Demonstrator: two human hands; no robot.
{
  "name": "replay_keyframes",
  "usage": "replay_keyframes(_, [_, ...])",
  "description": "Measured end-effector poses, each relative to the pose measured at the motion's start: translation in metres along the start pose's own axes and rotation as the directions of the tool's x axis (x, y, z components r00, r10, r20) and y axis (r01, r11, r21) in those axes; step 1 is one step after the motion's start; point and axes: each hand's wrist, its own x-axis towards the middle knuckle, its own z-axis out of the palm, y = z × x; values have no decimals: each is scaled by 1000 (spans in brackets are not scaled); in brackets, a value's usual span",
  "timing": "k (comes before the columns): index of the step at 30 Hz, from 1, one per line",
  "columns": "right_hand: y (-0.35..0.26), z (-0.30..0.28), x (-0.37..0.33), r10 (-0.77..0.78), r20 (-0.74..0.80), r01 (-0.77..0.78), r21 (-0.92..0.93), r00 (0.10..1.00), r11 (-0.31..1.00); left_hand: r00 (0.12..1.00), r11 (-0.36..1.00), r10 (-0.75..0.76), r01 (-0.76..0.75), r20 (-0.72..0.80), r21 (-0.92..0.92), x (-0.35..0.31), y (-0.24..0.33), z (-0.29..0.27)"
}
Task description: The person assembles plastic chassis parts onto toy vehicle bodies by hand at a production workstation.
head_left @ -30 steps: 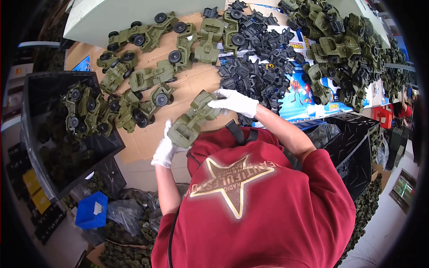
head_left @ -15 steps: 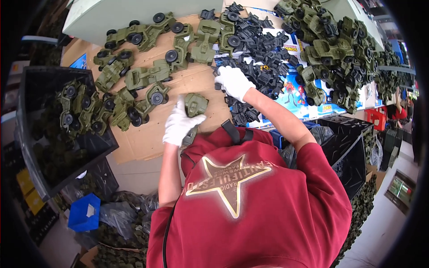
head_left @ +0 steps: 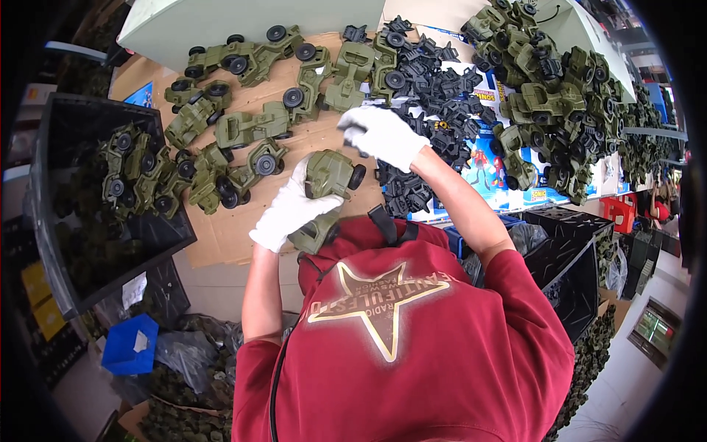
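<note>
My left hand (head_left: 284, 211), in a white glove, is closed round an olive-green toy jeep (head_left: 328, 175) just in front of my body. The jeep is tilted, and a black wheel on it points to the right. My right hand (head_left: 387, 137), also gloved in white, is above the cardboard, to the upper right of the jeep and apart from it. Its fingers are bent together on a small black plastic part (head_left: 354, 135), mostly hidden by the glove. Beside that hand lies a heap of similar black plastic parts (head_left: 434, 96).
Several green jeeps (head_left: 254, 124) lie on the cardboard sheet (head_left: 305, 136) at the left and back. Others fill a black crate (head_left: 132, 247) at the left. A tall pile of green jeeps (head_left: 549, 103) stands at the right. Below are a blue bin (head_left: 129, 345) and black crates (head_left: 563, 243).
My right hand has come away from the black parts, moving left toward the jeep. My left hand has raised and turned the jeep, so its wheel now shows.
</note>
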Motion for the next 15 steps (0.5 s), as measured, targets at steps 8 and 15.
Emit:
replay_keyframes(8, [20, -23, -9, -9, 394, -309, 734, 919, 605, 994, 975, -8, 33, 111, -222, -1, 35, -10])
replay_keyframes(15, [2, -27, -20, 163, 324, -337, 609, 932, 718, 983, 919, -15, 86, 184, -385, -7, 56, -9])
